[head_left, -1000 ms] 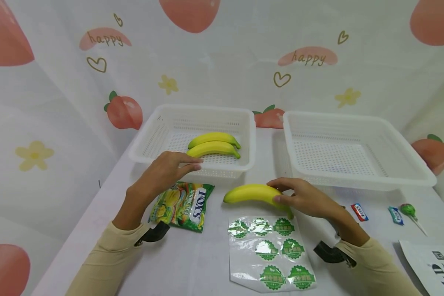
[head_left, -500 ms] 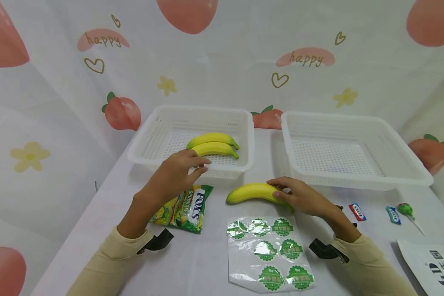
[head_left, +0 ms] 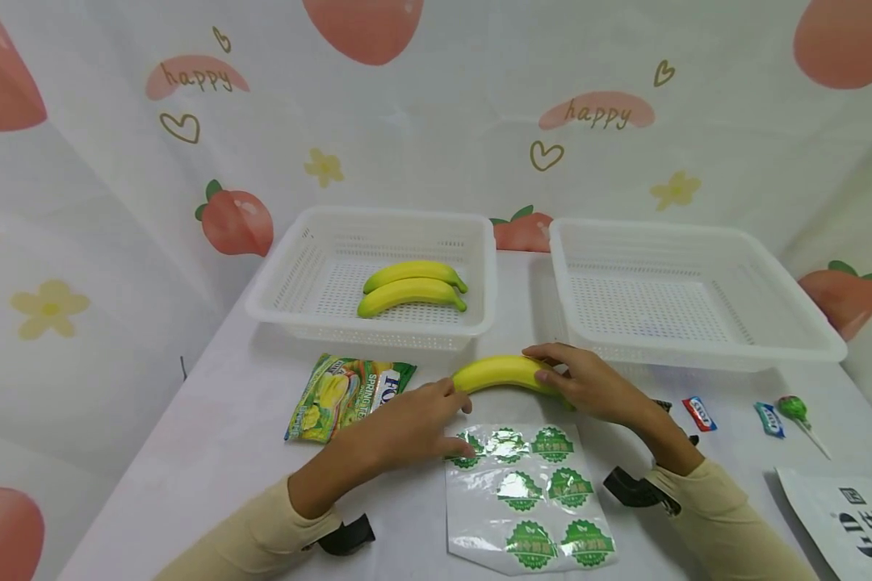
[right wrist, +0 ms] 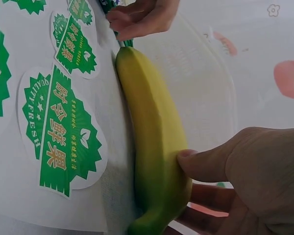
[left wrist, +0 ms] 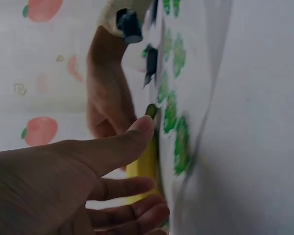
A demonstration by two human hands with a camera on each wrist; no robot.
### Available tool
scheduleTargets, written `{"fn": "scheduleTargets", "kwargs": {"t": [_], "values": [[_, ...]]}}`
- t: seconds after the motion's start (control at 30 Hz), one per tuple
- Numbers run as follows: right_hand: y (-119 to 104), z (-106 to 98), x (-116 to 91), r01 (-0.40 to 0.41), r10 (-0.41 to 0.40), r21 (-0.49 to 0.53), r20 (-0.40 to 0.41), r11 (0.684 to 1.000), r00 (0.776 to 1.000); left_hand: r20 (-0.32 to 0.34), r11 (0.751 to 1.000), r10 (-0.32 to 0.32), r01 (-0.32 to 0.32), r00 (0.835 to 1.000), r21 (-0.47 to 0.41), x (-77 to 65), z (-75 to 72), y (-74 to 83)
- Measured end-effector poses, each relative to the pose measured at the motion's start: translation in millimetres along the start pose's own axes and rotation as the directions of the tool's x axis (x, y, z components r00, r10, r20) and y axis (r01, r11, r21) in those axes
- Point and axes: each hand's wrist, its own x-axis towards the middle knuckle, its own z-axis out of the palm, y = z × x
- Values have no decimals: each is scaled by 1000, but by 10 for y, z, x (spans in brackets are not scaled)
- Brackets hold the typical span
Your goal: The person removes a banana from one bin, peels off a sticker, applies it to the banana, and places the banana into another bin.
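A yellow banana [head_left: 500, 373] lies on the table between both hands, just behind a sheet of green-and-white stickers [head_left: 521, 502]. My right hand [head_left: 597, 384] holds it near the stem end, the thumb [right wrist: 204, 164] on one side and fingers curled behind. My left hand [head_left: 405, 426] hovers by the banana's other tip and the sheet's left top corner, thumb and fingers spread apart, nothing between them. In the right wrist view a gap shows between the left fingertips and that tip. Two more bananas [head_left: 412, 295] lie side by side in the left white basket [head_left: 372, 332].
A second white basket [head_left: 705, 352] stands at the back right. Left of the sheet, a green Fox's candy bag [head_left: 341, 395] sits partly behind my left hand. Small wrapped candies [head_left: 699, 413], a lollipop [head_left: 794, 408] and a printed white paper [head_left: 850, 516] lie to the right.
My left hand has moved from the left basket's front edge down and right to the banana's tip by the sticker sheet. My right hand keeps its hold on the banana.
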Motion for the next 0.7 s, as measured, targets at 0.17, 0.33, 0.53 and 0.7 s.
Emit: {"fn": "scheduleTargets", "kwargs": {"t": [0.17, 0.33, 0.53, 0.7], "values": [[11, 6, 6, -4, 4, -10, -7, 1000, 1000, -20, 995, -38, 39, 999, 90, 26, 133, 39], [-4, 14, -3, -8, 8, -25, -17, 1000, 1000, -37, 997, -47, 50, 998, 62, 32, 178, 22], [-202, 66, -22, 12, -15, -111, -20, 994, 1000, -14, 997, -81, 81, 997, -16, 47, 150, -10], [-364, 138, -75, 113, -119, -115, -45, 987, 992, 8, 982, -103, 103, 995, -160, 74, 96, -35]]}}
